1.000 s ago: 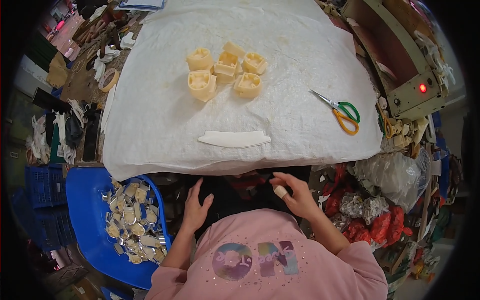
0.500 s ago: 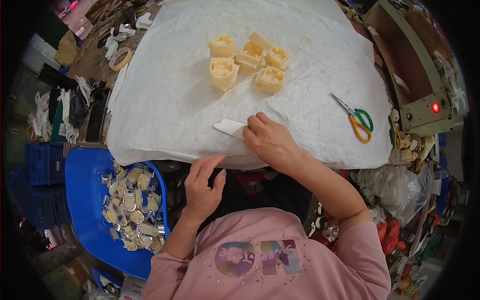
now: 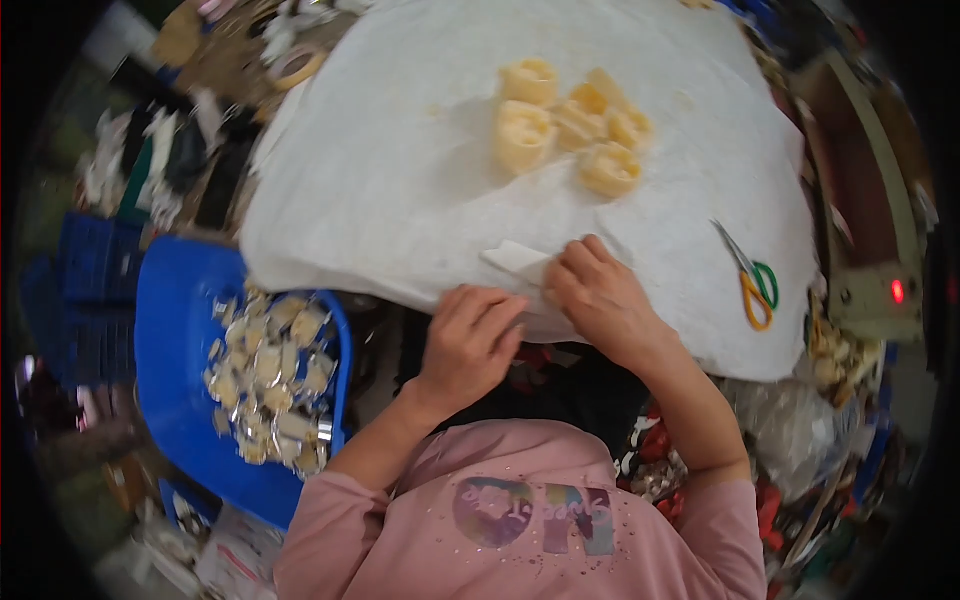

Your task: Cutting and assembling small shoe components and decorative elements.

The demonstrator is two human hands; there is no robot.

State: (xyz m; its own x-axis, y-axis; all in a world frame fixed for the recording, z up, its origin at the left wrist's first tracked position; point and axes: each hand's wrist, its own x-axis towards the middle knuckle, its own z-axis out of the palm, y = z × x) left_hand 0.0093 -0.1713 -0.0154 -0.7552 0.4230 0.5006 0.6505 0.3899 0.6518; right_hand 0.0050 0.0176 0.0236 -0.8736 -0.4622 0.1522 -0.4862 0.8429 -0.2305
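Close to the near edge of the white cloth-covered table, my right hand [image 3: 600,297] is closed on one end of a thin white strip [image 3: 514,260]. The strip's pointed free end sticks out to the left; its other end is hidden under my fingers. My left hand [image 3: 470,340] is at the table's edge, just left of the right one, holding nothing I can see. Its fingers stretch to the right with the thumb apart. Beyond the hands sits a group of several pale yellow, hollow, cup-like moulded pieces [image 3: 524,138]. The picture is somewhat blurred.
Scissors [image 3: 750,285] with green and orange handles lie on the cloth [image 3: 380,180] at right. A blue tub [image 3: 180,400] of pale, shiny-edged pieces [image 3: 275,375] stands at lower left. A tape roll [image 3: 295,70] is at far left, a metal box with a red light [image 3: 897,291] at right.
The view has shifted, so the table things appear farther right. My left hand has come up and rightward to the table's edge, nearer my right hand, which keeps its hold on the white strip.
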